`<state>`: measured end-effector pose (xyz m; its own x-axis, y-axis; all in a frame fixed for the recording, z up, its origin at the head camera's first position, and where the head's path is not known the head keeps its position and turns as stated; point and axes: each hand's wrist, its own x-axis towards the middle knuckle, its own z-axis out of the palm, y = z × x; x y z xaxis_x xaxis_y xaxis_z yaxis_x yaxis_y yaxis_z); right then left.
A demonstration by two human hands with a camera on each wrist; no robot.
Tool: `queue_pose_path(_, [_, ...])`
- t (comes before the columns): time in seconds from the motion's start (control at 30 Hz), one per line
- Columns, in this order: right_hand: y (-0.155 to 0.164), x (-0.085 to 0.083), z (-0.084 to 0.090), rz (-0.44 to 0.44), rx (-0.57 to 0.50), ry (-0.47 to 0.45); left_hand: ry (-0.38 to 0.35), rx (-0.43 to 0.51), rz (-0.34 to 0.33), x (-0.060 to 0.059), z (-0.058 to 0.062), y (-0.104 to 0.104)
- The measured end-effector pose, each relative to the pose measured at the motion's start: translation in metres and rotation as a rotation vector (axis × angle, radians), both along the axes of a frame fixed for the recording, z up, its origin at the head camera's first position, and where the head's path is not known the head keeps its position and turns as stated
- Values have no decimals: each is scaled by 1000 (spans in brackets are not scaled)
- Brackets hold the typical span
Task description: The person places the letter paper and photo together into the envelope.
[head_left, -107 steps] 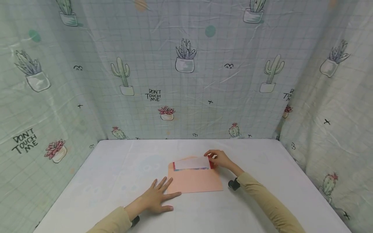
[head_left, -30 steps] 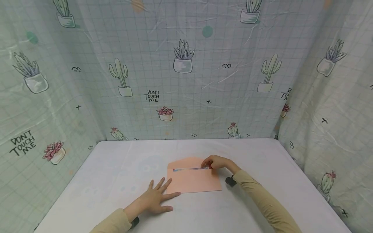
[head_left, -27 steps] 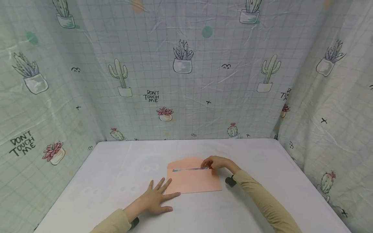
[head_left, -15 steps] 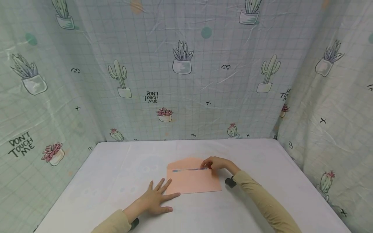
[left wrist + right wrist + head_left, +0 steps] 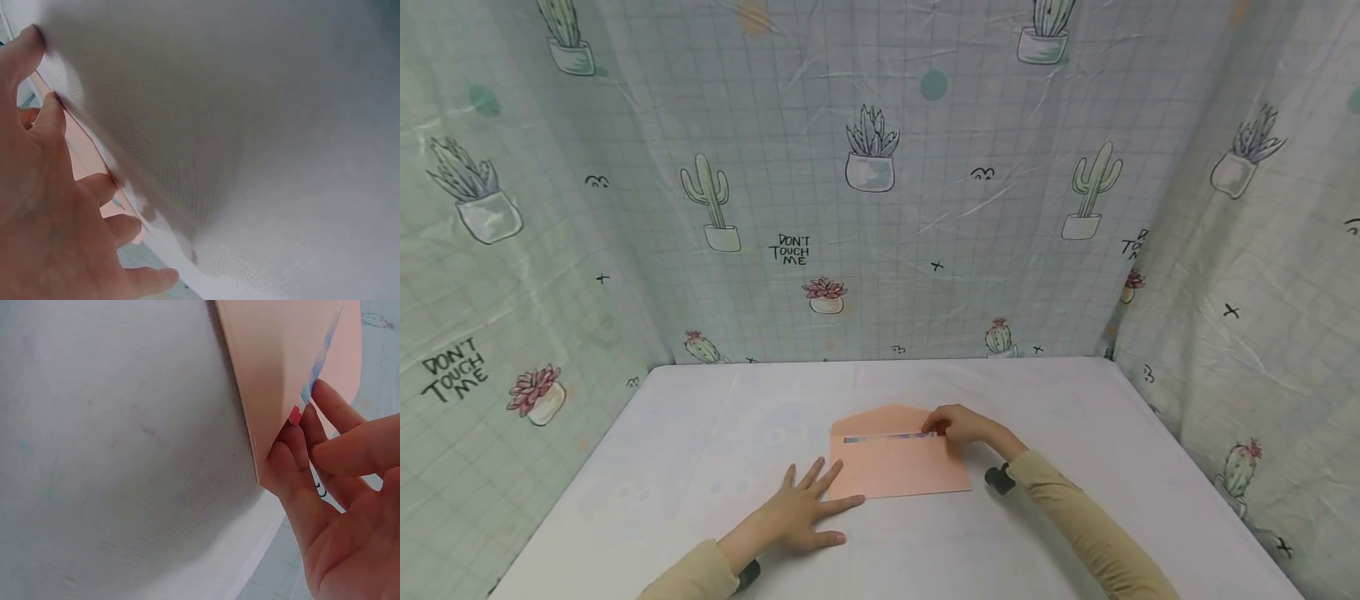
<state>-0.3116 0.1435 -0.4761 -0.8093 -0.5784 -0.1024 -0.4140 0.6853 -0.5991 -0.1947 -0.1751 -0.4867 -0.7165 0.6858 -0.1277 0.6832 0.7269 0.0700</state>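
Fingers of my left hand point(image 5: 801, 510) lay spread and straight on the white table point(image 5: 1075, 400), palm down, the tips of the index and middle fingers touching the near left corner of the peach envelope point(image 5: 898, 469); that hand gripped nothing. In the left wrist view the same fingers point(image 5: 47, 119) rested flat along the cloth with a sliver of peach paper showing beside them. My right hand point(image 5: 964, 425) sat at the envelope's upper right corner, fingers bent, with the fingertips point(image 5: 299, 428) against the end of the card point(image 5: 891, 437) where its red corner stuck out of the pocket; I could not tell from the views whether I was pinching the card or only pressing it. The card lay almost wholly inside the envelope, only a thin coloured strip showing along the opening, under the raised flap point(image 5: 887, 414). The envelope itself lay flat near the middle of the table, between my two hands, its long side running left to right. Behind the table and on both sides hung a pale checked curtain point(image 5: 880, 208) printed with potted cacti and the words DON'T TOUCH ME.
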Motion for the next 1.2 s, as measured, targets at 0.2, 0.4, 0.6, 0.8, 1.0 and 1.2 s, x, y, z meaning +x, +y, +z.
queue_pose_path(0.2, [-11, 6, 4, 10, 112, 120, 1, -1, 2, 0, -1, 0])
queue_pose_path(0.4, [-34, 21, 1, -20, 366, 364, 14, 13, -22, 0, 1, -1])
queue_pose_path(0.6, [-48, 31, -1, -46, 476, 481, 69, 40, -74, -2, 2, -1])
queue_pose_path(0.8, [-61, 35, -6, -32, 489, 502, 141, 68, -107, -4, 0, 5])
queue_pose_path(1.0, [-71, 39, -7, 10, 502, 565, 200, 42, -108, -3, 0, 16])
queue_pose_path(1.2, [-75, 40, -7, 2, 529, 578, 189, 9, -74, -2, -1, 19])
